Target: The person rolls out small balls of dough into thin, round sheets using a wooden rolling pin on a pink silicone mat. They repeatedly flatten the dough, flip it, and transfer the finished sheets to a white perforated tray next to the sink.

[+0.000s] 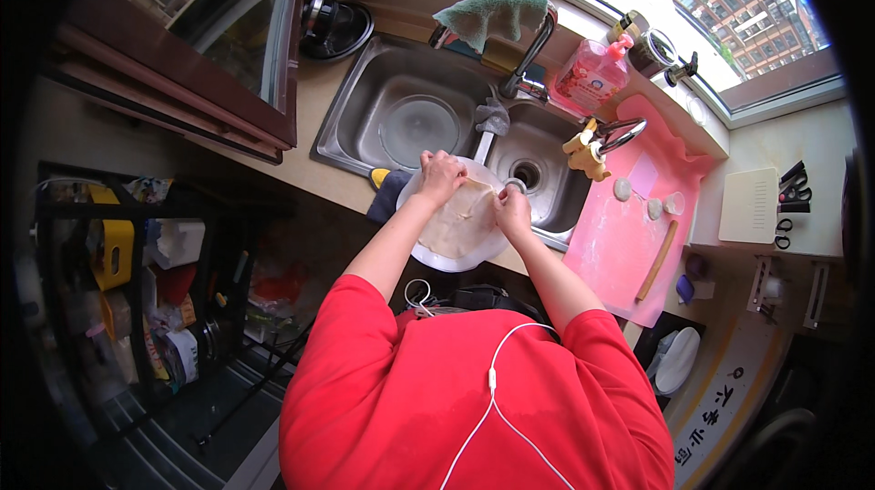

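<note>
A white plate (448, 264) spans the front rim of the sink, and a thin, pale sheet that looks like rolled dough (451, 230) lies over it. At the sheet's far edge, the fingers of my left hand (442, 179) are pinched on it. My right hand (513, 211) pinches the sheet's right edge, beside the small sink bowl. Small folds show in the sheet between both hands. Whatever lies beneath the sheet is hidden.
Left of the divider, the larger sink bowl (355, 90) holds a round, translucent dish (420, 129). A pink mat (601, 251) on the right bears a wooden rolling pin (657, 261) and small pale lumps (622, 189). A cloth-draped faucet (532, 56) rises behind; a window sash (273, 80) juts in left.
</note>
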Demonstrator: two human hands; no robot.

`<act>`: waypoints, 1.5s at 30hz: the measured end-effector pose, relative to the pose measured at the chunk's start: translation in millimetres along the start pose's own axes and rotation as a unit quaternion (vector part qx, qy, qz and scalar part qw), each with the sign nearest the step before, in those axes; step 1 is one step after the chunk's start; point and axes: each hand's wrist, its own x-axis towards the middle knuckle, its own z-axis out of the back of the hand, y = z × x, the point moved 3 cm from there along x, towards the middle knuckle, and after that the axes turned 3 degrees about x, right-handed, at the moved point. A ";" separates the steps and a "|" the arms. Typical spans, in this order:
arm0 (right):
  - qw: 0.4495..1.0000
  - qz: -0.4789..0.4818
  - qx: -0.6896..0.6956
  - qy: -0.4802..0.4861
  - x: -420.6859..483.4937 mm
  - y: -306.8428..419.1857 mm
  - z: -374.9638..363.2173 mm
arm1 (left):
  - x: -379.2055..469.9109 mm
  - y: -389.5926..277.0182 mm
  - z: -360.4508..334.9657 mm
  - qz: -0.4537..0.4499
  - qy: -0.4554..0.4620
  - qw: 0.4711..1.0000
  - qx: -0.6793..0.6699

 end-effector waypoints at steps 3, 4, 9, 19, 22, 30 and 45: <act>1.000 -0.012 0.007 -0.007 -2.7 -0.9 3.5 | 1.3 2.5 1.9 0.018 -0.008 1.000 0.008; 1.000 -0.015 0.009 -0.006 -3.3 1.4 5.6 | 1.6 2.9 2.4 0.028 0.003 0.999 0.014; 0.998 -0.054 0.027 0.027 -9.2 22.5 16.6 | -2.3 -10.1 14.3 0.013 -0.104 0.994 -0.039; 0.983 0.078 0.147 0.083 1.5 32.2 -6.0 | -66.3 -15.1 3.8 -0.022 -0.019 0.979 -0.202; 0.977 0.089 0.150 0.124 -2.8 32.0 -13.5 | -79.5 -14.1 3.0 -0.014 -0.009 0.981 -0.192; 0.958 0.042 0.150 0.241 -14.0 32.5 -28.1 | -92.0 -13.1 12.0 -0.017 0.015 0.991 -0.131; 0.849 -0.181 0.307 0.391 -33.0 28.6 -25.6 | -84.3 -9.2 5.5 0.071 -0.071 0.979 -0.180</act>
